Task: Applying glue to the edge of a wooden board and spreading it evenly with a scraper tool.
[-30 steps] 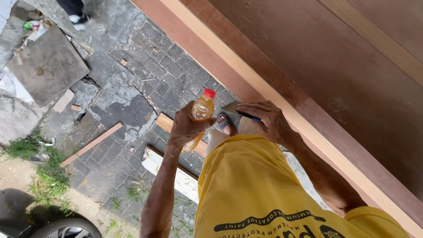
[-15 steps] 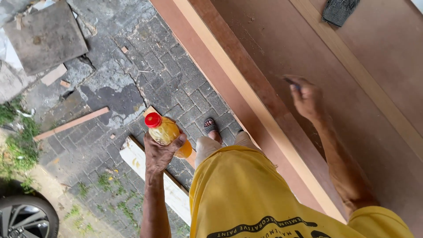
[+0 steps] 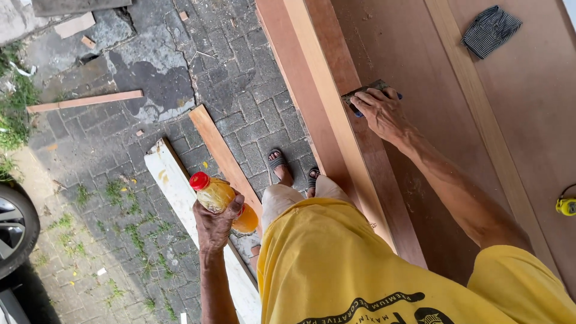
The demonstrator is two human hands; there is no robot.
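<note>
Left hand [image 3: 215,223] at about 7 o'clock, fingers wrapped tight round a yellow bottle [image 3: 223,201] with red cap [image 3: 199,180], bottle tilted, cap toward 10 o'clock, held out over the paving [image 3: 240,78]. Right hand [image 3: 379,111] at about 1 o'clock, fingers curled and pressed flat on a dark sanding pad [image 3: 363,91] lying on the brown door panel [image 3: 420,60]. Striped cloth [image 3: 491,30] at 2 o'clock on the panel, well apart. Yellow tape measure [image 3: 566,206] at 3 o'clock edge. Sandalled feet [image 3: 282,168] just beside the panel edge, planks [image 3: 222,153] beside them at 9 o'clock
</note>
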